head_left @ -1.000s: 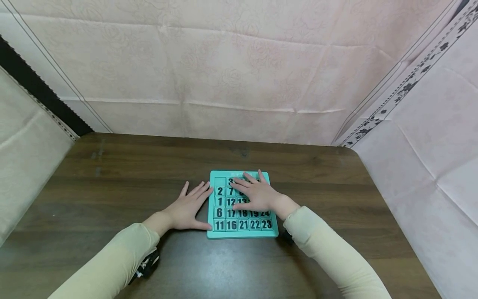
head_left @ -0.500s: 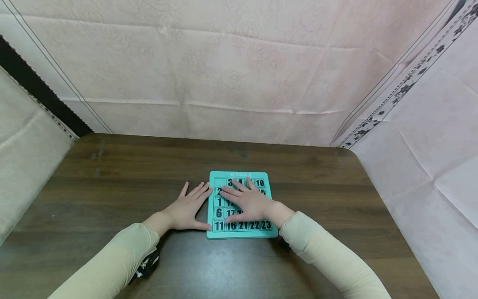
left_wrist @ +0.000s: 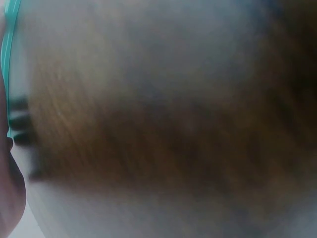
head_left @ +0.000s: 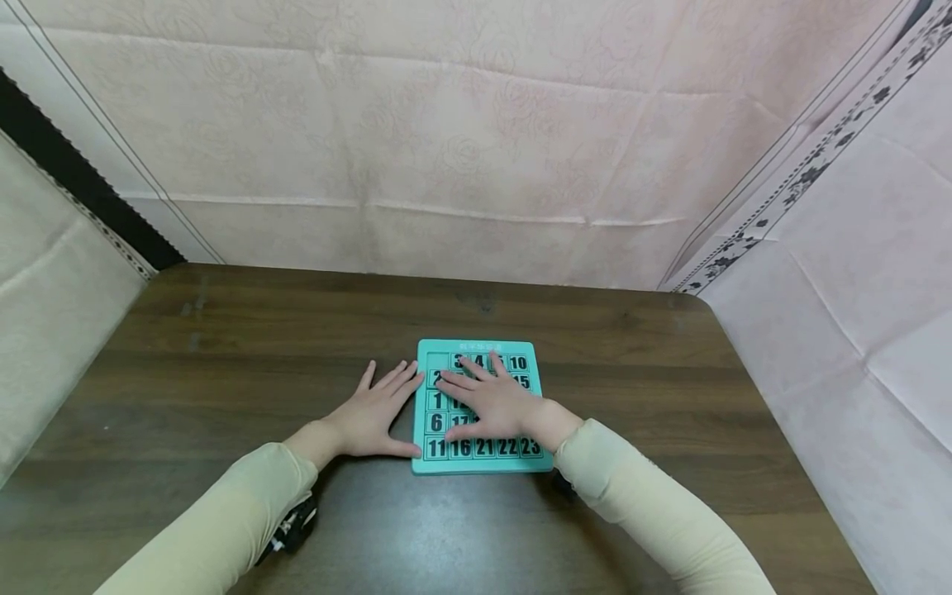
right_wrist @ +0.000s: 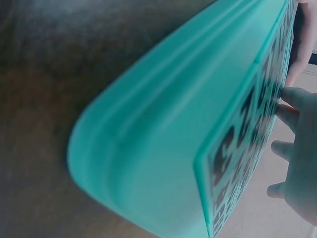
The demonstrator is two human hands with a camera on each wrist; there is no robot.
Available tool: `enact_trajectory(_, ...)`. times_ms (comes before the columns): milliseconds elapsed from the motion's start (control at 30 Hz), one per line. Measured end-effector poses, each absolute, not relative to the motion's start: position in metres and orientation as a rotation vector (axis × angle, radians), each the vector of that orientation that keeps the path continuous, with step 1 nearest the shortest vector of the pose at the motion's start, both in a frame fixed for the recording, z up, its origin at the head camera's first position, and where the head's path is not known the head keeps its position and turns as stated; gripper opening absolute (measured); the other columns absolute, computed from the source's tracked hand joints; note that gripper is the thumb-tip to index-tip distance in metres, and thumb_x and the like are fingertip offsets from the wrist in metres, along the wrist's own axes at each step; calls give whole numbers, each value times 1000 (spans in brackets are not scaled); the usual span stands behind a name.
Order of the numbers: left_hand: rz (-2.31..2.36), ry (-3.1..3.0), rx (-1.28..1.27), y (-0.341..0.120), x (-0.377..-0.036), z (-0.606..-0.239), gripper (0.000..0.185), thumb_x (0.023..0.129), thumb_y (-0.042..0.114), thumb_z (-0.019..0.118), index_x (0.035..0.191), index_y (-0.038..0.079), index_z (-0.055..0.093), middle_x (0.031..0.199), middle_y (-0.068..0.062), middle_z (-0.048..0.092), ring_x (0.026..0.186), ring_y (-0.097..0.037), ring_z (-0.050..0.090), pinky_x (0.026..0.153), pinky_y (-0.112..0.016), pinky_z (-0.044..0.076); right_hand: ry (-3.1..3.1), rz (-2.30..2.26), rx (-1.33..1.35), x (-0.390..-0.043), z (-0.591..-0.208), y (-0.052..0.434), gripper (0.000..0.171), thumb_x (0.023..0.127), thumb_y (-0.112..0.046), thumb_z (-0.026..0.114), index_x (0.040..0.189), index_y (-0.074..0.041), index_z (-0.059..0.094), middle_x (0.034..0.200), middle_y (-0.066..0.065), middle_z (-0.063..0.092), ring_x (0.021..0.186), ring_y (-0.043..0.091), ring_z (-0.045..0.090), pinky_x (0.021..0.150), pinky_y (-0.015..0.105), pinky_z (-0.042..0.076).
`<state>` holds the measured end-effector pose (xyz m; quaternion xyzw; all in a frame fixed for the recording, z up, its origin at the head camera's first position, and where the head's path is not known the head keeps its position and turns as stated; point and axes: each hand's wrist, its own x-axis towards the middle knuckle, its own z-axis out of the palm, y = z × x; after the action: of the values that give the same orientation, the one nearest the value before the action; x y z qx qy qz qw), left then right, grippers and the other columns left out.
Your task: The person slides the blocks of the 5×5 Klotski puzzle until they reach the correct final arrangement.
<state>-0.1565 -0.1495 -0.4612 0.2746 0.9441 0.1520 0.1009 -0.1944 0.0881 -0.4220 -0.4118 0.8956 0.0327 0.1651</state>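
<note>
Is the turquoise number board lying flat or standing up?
Flat: the number board lies face-up on the wooden table, its numbers showing around the right hand.

The number board looks like smooth plastic. The surface shows wood grain with a soft sheen. The drape resembles creased, matt cloth.

"What can you read on the green board?"
"Its bottom row of numbers says 11, 16, 21, 22, 23. Above the 11 stands 6, then 1. The top row ends at the right in 10."
"And the pale lettering along the top edge?"
"Too small to make out. Several other numbers are partly covered."
</note>
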Motion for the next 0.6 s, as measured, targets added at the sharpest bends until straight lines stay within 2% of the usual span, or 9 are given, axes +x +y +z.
enact_trajectory(600,457,2780,807,-149,-157,-460,108,73,76,53,150,8,20,158,-11,12,146,-30,10,111,-63,-2,2571,88,-1144,-206,-419,83,81,85,-73,35,151,-30,16,158,-10,12,147,22,2,114,58,-4)
